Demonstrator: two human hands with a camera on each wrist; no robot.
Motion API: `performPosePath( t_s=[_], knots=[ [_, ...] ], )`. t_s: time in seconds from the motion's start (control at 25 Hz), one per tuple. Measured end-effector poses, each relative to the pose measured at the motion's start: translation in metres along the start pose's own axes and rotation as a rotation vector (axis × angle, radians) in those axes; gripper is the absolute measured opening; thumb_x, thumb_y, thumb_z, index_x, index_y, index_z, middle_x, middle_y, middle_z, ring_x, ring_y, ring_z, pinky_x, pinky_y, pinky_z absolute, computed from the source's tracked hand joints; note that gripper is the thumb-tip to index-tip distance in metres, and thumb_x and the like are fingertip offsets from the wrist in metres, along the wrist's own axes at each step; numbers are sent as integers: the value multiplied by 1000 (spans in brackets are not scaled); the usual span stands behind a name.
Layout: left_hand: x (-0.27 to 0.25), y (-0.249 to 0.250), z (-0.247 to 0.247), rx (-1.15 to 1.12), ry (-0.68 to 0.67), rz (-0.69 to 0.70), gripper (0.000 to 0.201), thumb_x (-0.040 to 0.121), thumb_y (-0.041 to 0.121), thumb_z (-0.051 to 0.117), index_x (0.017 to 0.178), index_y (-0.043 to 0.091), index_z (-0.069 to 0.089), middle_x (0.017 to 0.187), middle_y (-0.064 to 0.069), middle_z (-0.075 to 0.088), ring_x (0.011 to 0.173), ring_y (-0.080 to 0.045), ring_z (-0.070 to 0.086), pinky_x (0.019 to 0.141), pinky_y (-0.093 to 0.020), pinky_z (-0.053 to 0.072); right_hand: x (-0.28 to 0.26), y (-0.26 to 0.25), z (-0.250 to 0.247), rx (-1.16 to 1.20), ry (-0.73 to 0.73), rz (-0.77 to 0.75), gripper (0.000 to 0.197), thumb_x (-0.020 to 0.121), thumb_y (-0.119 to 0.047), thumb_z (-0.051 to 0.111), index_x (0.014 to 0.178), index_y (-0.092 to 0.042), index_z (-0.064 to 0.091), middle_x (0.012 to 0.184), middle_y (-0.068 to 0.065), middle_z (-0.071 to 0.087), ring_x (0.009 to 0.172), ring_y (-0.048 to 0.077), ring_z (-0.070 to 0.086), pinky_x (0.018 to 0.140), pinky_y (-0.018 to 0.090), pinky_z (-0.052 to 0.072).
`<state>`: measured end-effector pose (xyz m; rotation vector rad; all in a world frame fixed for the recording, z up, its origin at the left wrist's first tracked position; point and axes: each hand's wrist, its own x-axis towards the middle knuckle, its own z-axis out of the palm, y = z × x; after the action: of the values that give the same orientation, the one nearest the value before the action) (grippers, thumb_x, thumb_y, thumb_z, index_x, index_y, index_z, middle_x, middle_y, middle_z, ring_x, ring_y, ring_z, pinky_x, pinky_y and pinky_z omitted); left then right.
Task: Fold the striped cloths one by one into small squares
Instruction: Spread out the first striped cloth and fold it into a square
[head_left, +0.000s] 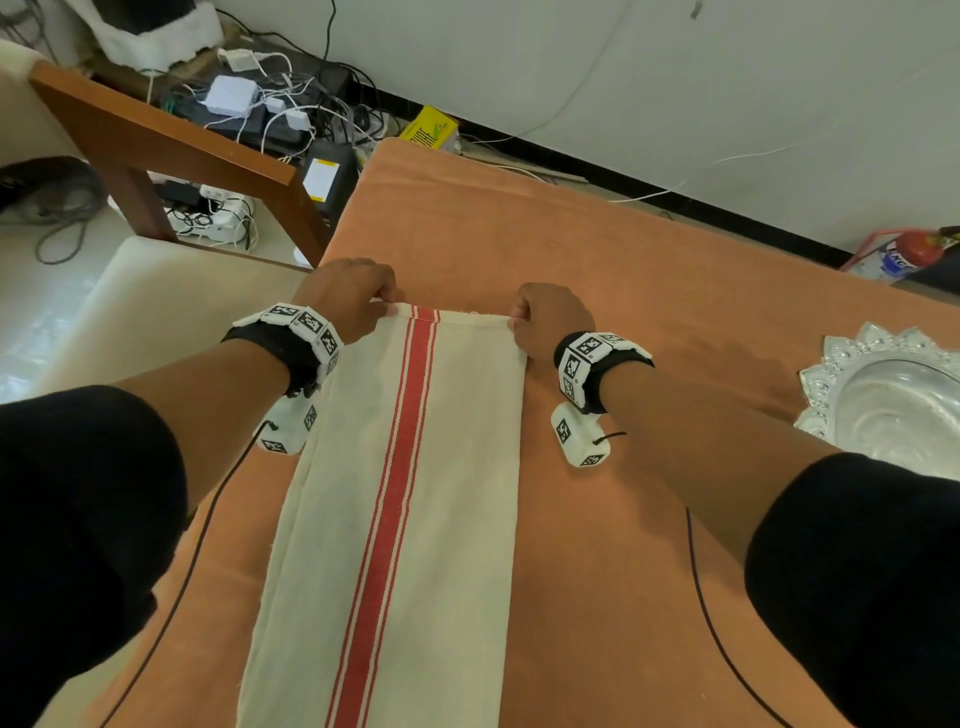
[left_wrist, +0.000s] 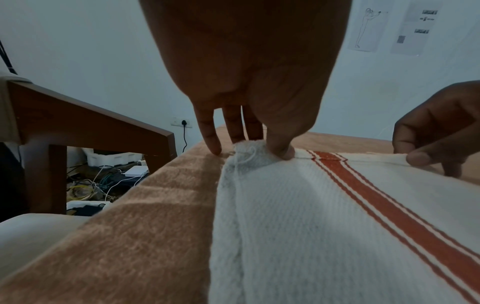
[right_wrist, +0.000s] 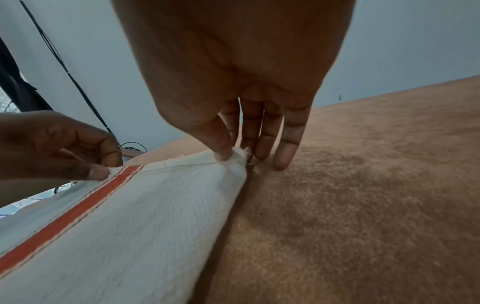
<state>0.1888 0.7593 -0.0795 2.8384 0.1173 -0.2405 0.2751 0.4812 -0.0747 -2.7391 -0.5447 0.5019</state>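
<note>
So your striped cloth (head_left: 410, 493) is laid out as a long narrow strip down the orange blanket (head_left: 649, 291), red stripe running straight away from you, and from the doubled edge on its left side it looks already folded lengthwise. That's why it sits square to you: both far corners are an easy reach, and the near end trails out of view at the bottom.

Your left hand (head_left: 349, 296) has the far left corner pinched between thumb and a fingertip, other fingers hanging loose with one tip touching the blanket. Your right hand (head_left: 545, 317) does the same on the far right corner, spare fingers resting on the blanket just beside it. Corner pinches like that keep the far edge taut, so the stripe stays straight when it moves.

My guess is you're set to bring that far edge toward you to halve the length. Watch the layers at the left corner, there's a loose thread and they look a bit bunched.

Off to your right sits a silver tray (head_left: 883, 395), well apart. Left of the blanket there's a wooden table (head_left: 156, 140) with cables (head_left: 270, 119) beneath.
</note>
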Motion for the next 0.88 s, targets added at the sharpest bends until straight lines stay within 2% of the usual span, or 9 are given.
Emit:
performPosePath(
  t_s=[0.16,0.24,0.36,0.44,0.56,0.68,0.8,0.88],
  knots=[
    [-1,4,2,25,27,-25,14,90,23,74,91,26,60,95,1,67,87,-23,60,74,-38,52,4,-2,6,-43,-4,-21,16,84,-13,63,79,-27,57,93,-3,65,88,22,61,72,34,53],
    [-2,7,3,42,25,-39,15,89,24,75,93,25,61,98,1,68,90,-25,61,75,-38,52,3,-2,9,-75,2,-50,13,84,-15,63,89,-25,57,96,-2,62,89,23,60,72,35,52],
    [-1,8,4,62,15,-52,18,90,28,75,105,24,66,106,-1,69,100,-28,62,85,-44,54,0,-1,11,-142,-8,-81,26,83,-20,65,107,-23,58,103,1,61,91,24,58,76,39,55],
    [0,7,4,94,-4,-59,20,91,31,74,110,25,69,106,-2,68,102,-27,60,87,-45,54,-1,-3,12,-153,-12,-70,29,83,-20,64,111,-23,59,105,2,59,94,25,58,78,40,55],
    [-2,5,1,100,-16,-55,17,89,33,76,104,27,71,101,0,64,98,-25,58,84,-45,55,-2,-6,12,-145,-14,-54,23,80,-15,61,101,-22,63,104,3,56,96,25,55,76,39,55],
    [-11,4,-5,79,-12,-47,15,86,28,77,93,27,64,95,1,66,91,-24,59,81,-43,54,-7,-8,8,-105,-10,-75,20,75,-12,60,91,-24,62,98,-1,60,93,24,57,71,34,51],
    [-24,2,-10,48,37,-41,13,88,22,75,99,23,69,97,-3,73,90,-26,65,79,-40,55,-18,-10,6,-30,1,-88,21,74,-12,59,90,-25,60,89,-7,63,84,22,60,63,30,46],
    [-37,1,-15,62,64,0,12,88,21,76,100,20,75,97,-4,73,91,-26,64,77,-37,51,-29,-14,6,-20,30,-110,23,74,-14,61,94,-25,63,89,-5,63,85,22,58,65,32,48]
  ],
)
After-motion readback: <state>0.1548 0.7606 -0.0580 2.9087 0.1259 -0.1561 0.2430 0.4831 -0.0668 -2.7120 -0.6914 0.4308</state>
